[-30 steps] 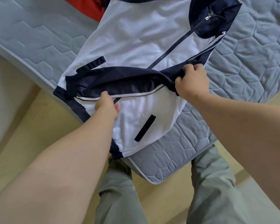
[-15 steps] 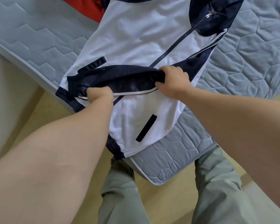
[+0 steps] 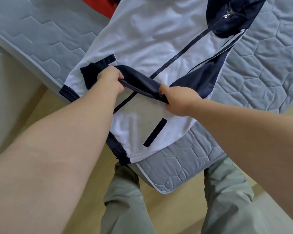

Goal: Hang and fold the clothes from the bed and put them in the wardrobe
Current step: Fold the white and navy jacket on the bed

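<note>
A white and navy zip jacket lies flat on the corner of the grey quilted mattress, collar toward the far right. Its navy sleeve is folded across the white front. My left hand grips the sleeve near the cuff end, on the left. My right hand pinches the same sleeve further right, near the jacket's middle. The stretch of sleeve between both hands is lifted slightly off the jacket.
A red garment lies on the mattress at the far top, partly under the jacket. The mattress corner points at my legs. Tan floor runs around the bed, with a pale wall at the left.
Both hands slid left along the sleeve and drew it further across the jacket front; the right hand left the jacket's right edge and now sits near the middle.
</note>
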`<state>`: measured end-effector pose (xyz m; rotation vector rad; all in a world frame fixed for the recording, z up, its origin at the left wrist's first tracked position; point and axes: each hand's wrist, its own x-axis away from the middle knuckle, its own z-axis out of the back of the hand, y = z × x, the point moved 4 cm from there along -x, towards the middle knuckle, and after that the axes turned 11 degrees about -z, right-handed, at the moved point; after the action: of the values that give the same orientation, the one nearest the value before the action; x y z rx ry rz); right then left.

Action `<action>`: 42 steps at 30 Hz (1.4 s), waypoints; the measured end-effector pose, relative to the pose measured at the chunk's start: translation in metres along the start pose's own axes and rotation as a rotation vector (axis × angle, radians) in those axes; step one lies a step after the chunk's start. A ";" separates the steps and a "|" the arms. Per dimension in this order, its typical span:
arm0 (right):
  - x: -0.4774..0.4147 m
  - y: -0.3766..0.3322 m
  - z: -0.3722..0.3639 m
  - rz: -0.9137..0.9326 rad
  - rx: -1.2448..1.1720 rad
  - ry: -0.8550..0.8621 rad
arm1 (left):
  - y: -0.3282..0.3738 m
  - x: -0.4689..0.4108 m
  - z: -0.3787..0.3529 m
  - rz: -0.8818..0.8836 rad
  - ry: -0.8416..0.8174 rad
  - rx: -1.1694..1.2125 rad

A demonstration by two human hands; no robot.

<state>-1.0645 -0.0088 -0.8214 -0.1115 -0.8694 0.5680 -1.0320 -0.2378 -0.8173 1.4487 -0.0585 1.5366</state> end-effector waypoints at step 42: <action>-0.012 0.134 0.059 -0.759 -0.131 0.316 | -0.043 0.082 -0.110 -1.108 -0.315 -1.235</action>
<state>-1.1716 0.0910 -0.8344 0.0150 -0.5765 -0.2153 -1.0682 -0.0994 -0.8084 0.4616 -0.2796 0.1676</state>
